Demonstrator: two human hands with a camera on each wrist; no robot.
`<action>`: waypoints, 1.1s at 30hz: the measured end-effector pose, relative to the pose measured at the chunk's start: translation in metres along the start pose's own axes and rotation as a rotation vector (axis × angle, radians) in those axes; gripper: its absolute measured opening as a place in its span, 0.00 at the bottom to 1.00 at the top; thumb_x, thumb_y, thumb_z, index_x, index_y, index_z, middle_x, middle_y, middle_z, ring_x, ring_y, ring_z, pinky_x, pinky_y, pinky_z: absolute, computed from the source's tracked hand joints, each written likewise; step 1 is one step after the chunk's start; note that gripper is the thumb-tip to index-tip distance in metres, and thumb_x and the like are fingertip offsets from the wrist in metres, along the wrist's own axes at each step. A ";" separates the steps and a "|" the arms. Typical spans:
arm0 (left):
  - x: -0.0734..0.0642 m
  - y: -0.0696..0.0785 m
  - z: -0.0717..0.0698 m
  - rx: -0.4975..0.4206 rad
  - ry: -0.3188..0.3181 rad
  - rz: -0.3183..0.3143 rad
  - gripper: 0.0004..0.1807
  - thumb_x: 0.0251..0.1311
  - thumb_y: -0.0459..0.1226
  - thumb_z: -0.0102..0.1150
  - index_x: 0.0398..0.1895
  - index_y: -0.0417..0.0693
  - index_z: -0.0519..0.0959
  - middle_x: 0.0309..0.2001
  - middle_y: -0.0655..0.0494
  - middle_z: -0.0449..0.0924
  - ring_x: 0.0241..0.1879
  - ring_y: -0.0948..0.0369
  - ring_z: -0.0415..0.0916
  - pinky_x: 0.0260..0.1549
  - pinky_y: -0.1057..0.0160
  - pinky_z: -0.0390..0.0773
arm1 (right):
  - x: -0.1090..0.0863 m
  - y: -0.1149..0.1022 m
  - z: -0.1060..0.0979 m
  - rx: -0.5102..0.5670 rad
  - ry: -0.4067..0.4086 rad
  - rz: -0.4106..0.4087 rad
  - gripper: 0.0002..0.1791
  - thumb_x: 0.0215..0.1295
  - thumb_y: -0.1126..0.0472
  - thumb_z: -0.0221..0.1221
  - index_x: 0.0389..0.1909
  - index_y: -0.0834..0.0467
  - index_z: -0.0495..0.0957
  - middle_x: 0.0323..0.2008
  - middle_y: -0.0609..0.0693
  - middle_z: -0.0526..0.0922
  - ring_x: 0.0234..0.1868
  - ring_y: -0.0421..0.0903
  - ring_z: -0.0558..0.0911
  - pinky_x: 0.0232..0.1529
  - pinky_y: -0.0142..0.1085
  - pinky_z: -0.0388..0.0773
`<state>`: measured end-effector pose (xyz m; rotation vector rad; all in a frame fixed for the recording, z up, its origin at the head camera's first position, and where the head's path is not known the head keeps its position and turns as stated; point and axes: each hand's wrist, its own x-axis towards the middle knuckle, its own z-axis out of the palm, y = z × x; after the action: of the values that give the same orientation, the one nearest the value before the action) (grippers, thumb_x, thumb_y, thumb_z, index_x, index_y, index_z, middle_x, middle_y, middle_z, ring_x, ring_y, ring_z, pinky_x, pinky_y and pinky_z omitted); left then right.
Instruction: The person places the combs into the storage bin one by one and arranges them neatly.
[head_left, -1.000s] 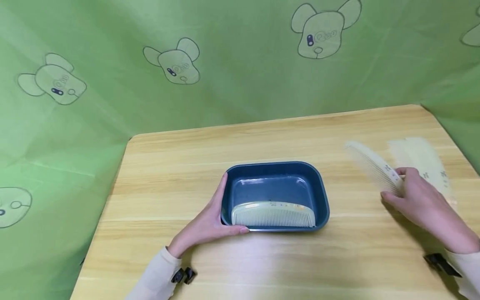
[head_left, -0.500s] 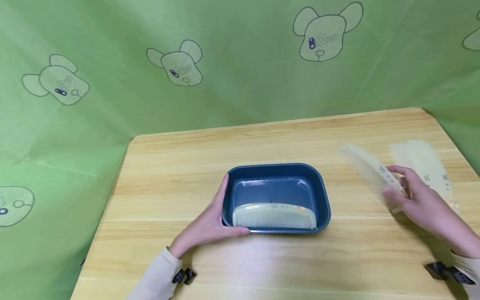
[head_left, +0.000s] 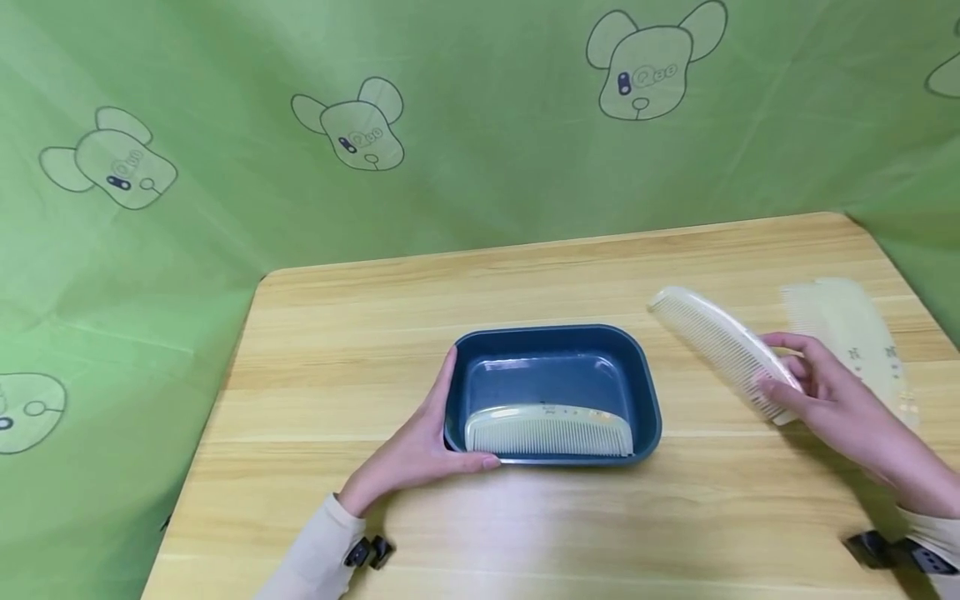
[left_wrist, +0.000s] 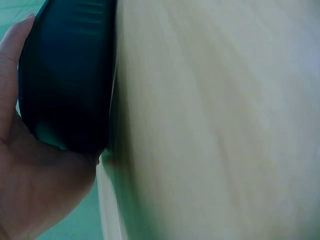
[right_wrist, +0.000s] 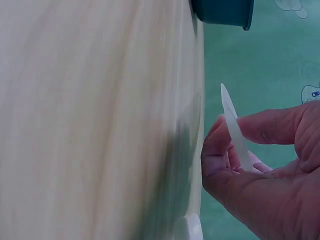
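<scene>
My left hand [head_left: 416,446] rests against the near left corner of a dark blue plastic box [head_left: 551,379]; its straight fingers lie along the left wall and the thumb along the front. Inside the box, a pale green comb [head_left: 551,432] leans along the front wall, teeth down. To the right, my right hand [head_left: 840,408] pinches a second comb [head_left: 712,337] by one end, between thumb and fingers. That comb slants up to the far left, above the table. In the right wrist view the comb [right_wrist: 235,132] shows edge-on, apart from the table.
More pale combs [head_left: 855,329] lie overlapping on the wooden table [head_left: 360,350] at the right, partly hidden behind my right hand. Green cloth [head_left: 480,125] with drawn animal heads hangs beyond the table's back edge and at both sides.
The comb in my right hand has moved a little left, away from the combs on the table, and its face has turned somewhat. Left hand and box stay in place.
</scene>
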<state>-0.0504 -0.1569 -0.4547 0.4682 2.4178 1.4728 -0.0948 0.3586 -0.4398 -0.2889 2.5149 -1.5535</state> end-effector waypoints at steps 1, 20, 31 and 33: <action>0.000 0.000 0.000 -0.002 0.000 0.000 0.80 0.54 0.51 0.87 0.89 0.73 0.25 0.88 0.65 0.26 0.86 0.57 0.34 0.80 0.42 0.47 | 0.000 0.000 0.000 0.017 -0.003 0.001 0.37 0.79 0.77 0.56 0.71 0.34 0.64 0.47 0.35 0.85 0.41 0.38 0.83 0.32 0.32 0.81; -0.002 -0.004 0.004 -0.003 0.014 0.036 0.81 0.54 0.52 0.87 0.89 0.73 0.25 0.89 0.61 0.27 0.86 0.55 0.35 0.79 0.40 0.48 | 0.002 -0.024 0.014 0.086 -0.049 -0.080 0.35 0.81 0.76 0.56 0.82 0.49 0.64 0.52 0.47 0.86 0.45 0.42 0.83 0.41 0.32 0.79; 0.000 -0.003 0.002 -0.016 0.020 0.030 0.82 0.52 0.50 0.88 0.89 0.72 0.26 0.89 0.62 0.27 0.86 0.57 0.35 0.80 0.42 0.48 | 0.004 -0.048 0.028 0.017 -0.102 -0.150 0.32 0.80 0.75 0.59 0.80 0.55 0.67 0.47 0.53 0.85 0.39 0.45 0.80 0.34 0.35 0.78; 0.000 -0.003 0.002 -0.015 0.014 0.030 0.82 0.52 0.51 0.88 0.89 0.73 0.25 0.89 0.63 0.26 0.86 0.57 0.35 0.80 0.42 0.48 | 0.005 -0.051 0.031 0.008 -0.107 -0.148 0.32 0.80 0.74 0.59 0.80 0.55 0.67 0.46 0.54 0.85 0.37 0.46 0.80 0.33 0.37 0.77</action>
<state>-0.0500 -0.1564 -0.4583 0.4946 2.4185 1.5101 -0.0886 0.3082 -0.4080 -0.5535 2.4532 -1.5550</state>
